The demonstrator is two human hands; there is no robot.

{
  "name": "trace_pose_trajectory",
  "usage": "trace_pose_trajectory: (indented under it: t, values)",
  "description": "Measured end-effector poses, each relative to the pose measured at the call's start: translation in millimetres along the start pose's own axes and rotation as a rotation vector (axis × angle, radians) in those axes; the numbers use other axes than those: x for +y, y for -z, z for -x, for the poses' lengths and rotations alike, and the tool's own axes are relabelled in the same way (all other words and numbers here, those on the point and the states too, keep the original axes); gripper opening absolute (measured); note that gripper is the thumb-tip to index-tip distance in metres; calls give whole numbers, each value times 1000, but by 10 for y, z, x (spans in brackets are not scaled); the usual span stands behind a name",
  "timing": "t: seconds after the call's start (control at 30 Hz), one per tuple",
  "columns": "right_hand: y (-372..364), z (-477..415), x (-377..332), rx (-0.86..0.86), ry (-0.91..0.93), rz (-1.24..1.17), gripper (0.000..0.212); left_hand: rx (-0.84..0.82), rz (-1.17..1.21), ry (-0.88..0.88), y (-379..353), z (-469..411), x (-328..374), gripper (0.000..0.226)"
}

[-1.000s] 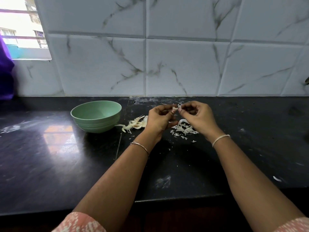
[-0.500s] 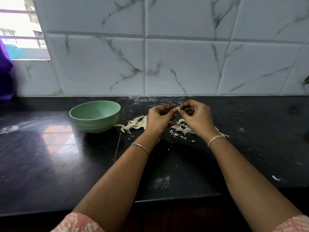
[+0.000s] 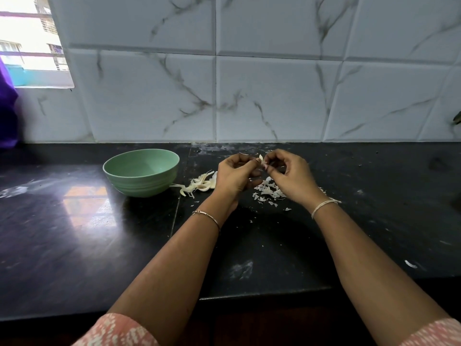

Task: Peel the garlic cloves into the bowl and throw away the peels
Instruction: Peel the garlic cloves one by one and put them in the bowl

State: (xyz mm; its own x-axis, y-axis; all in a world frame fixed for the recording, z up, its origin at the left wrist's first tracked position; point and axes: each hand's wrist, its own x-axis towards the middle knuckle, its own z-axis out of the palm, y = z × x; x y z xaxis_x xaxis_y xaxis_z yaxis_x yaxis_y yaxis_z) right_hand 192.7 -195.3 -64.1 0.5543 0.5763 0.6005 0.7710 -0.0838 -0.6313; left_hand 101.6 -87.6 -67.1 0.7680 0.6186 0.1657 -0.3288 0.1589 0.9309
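Observation:
Above the black counter, my left hand (image 3: 235,174) and my right hand (image 3: 290,177) meet fingertip to fingertip and both pinch a small garlic clove (image 3: 261,159) with a pale flap of skin sticking up from it. A green bowl (image 3: 141,172) stands to the left of my left hand; I see nothing in the part of its inside that shows. A pile of garlic cloves and stalk (image 3: 198,184) lies between the bowl and my left hand. Loose white peel flakes (image 3: 268,192) are scattered on the counter under my hands.
The black counter (image 3: 87,233) runs to a marble-tiled wall (image 3: 274,96) behind. A window (image 3: 30,41) and a purple cloth (image 3: 7,108) are at the far left. A stray white flake (image 3: 410,264) lies near the front right edge.
Both hands have stayed at the same spot over the peel pile. Only the fingers have shifted a little on the clove, and a flap of skin now stands up between the fingertips.

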Motion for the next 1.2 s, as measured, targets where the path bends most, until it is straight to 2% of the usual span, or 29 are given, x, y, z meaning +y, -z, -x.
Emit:
trace_pose_trajectory:
  t: [0.23,0.37,0.47,0.6,0.73,0.83,0.97,1.13,1.2]
  values:
    - [-5,-8,3,-49,3,45,8,4,102,53,46,-12,11,12]
    - [38,-11,33,63,-58,70,4,-57,109,122,47,-12,2,9]
    - [99,-17,64,164,-108,187,1,-85,136,173,52,-9,-2,9]
    - [162,-29,122,109,-173,375,17,-101,169,208,72,-8,9,14]
    - [174,-2,90,91,-185,443,16,-103,180,211,78,6,27,19]
    - [178,12,66,74,-208,403,24,-90,176,209,67,16,36,20]
    - [146,15,38,56,-168,326,5,-82,196,214,71,15,43,19]
    - [151,14,38,94,-145,340,25,-82,185,222,65,16,55,14]
    - [137,11,45,101,-118,273,23,-76,139,193,60,14,50,15]
